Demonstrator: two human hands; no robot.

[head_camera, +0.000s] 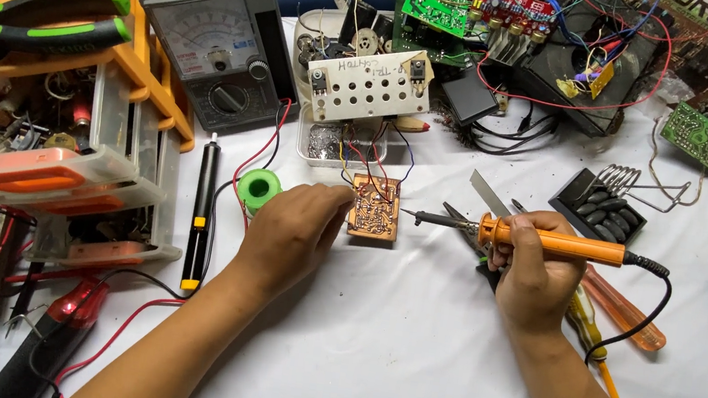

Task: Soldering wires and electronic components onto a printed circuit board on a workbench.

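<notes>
My left hand (294,229) rests on the white table cover with its fingertips touching the left edge of a small brown circuit board (374,208), copper side up. Thin coloured wires run from that board up to a white perforated plate (369,87) with components on it. My right hand (531,268) grips an orange soldering iron (547,242) held level, its metal tip pointing left and stopping just right of the board. The iron's black cord (643,302) loops off to the right. A green spool (259,188) sits just beyond my left hand.
An analog multimeter (217,43) leans at the back left beside an orange parts organiser (69,101) with green-handled pliers (47,22) on top. A black pen-shaped tool (201,212) lies left. Green circuit boards, tangled wires and a black iron stand (598,206) crowd the back; screwdrivers (619,313) lie right.
</notes>
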